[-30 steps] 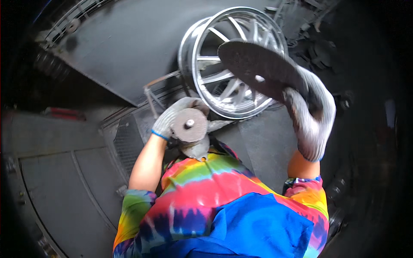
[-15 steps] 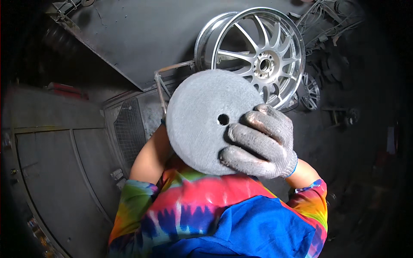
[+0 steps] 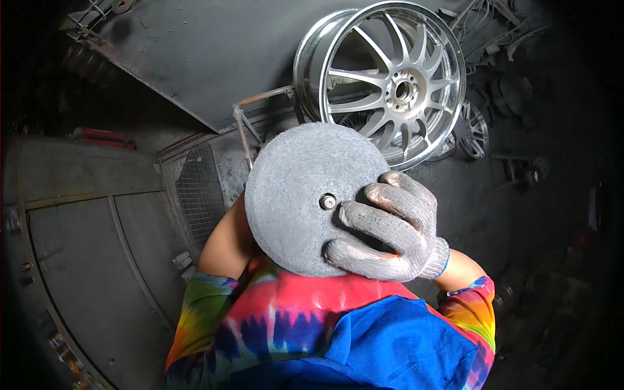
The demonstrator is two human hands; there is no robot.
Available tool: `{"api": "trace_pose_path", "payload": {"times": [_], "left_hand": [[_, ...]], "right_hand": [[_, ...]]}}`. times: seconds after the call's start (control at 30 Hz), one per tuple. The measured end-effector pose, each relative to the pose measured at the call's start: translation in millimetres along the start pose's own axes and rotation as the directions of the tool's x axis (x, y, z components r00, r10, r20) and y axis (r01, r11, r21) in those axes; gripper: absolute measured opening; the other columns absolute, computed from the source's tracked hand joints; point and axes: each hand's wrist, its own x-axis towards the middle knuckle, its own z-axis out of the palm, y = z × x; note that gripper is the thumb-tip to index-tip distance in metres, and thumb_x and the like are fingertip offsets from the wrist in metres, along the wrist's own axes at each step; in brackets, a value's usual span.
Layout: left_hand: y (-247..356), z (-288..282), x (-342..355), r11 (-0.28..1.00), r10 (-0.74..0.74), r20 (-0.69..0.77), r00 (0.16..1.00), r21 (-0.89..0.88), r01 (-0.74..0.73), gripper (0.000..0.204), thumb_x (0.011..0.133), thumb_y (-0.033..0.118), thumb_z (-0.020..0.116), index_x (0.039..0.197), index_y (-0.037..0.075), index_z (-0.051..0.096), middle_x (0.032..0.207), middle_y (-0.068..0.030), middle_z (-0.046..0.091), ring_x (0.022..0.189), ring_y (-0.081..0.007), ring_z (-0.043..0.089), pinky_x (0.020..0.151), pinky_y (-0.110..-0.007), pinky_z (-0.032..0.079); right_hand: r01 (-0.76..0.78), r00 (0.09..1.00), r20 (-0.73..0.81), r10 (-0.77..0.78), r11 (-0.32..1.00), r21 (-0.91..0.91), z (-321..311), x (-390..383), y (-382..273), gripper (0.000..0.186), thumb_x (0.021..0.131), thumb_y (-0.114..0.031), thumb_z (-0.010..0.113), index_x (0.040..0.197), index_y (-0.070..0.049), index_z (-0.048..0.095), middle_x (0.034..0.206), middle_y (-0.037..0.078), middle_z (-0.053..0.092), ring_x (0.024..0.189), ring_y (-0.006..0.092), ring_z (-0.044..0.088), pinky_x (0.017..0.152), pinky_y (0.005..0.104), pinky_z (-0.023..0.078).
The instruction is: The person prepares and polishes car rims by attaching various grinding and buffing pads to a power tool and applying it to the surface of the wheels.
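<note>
While the person's left forearm (image 3: 225, 244) ran up behind a round grey disc (image 3: 302, 195), its hand lay hidden there; could not tell whether that one was clenched, slack or holding anything. Disc sat at the centre of the frame, broad fuzzy face toward the camera, a metal shaft tip (image 3: 329, 202) showing in its central hole. Right hand (image 3: 403, 231), in a soiled grey knit glove with blue cuff edging, grasped the disc at its lower right, four fingers spread over the face and pointing toward the hole; thumb out of sight. Below, a tie-dyed shirt (image 3: 286, 302) and a blue cloth (image 3: 403, 338) over its front filled the lower middle. Upper right of centre: a large silver multi-spoke wheel (image 3: 416, 97), tilted, partly overlapped by the disc; a smaller wheel (image 3: 478, 133) just to its right. Left of centre stood a dark mesh panel (image 3: 198, 188).
</note>
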Motion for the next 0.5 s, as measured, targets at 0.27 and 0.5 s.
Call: {"api": "trace_pose_path", "payload": {"times": [0.27,0.5], "left_hand": [[0,9,1,1.0,0.01,0.029,1.0,0.0,-0.01,0.025,0.089,0.02,0.058,0.104,0.001,0.064,0.096,-0.004,0.066,0.086,-0.0138,0.061,0.08,-0.03,0.05],[0,4,-2,1.0,0.002,0.019,1.0,-0.019,-0.002,0.026,0.089,0.02,0.058,0.105,0.001,0.063,0.096,-0.0043,0.065,0.087,-0.014,0.06,0.081,-0.03,0.05]], "right_hand": [[-0.412,0.822,-0.212,0.529,0.808,0.42,-23,-12,12,0.034,0.078,-0.014,0.063,0.108,-0.003,0.053,0.097,0.009,0.059,0.083,0.0206,0.056,0.078,0.0345,0.047],[-0.792,0.533,0.461,0.709,0.228,0.566,-15,10,20,0.095,0.066,-0.02,0.084,0.143,0.0,0.032,0.138,0.012,0.044,0.13,0.0217,0.04,0.107,0.036,0.032]]}}
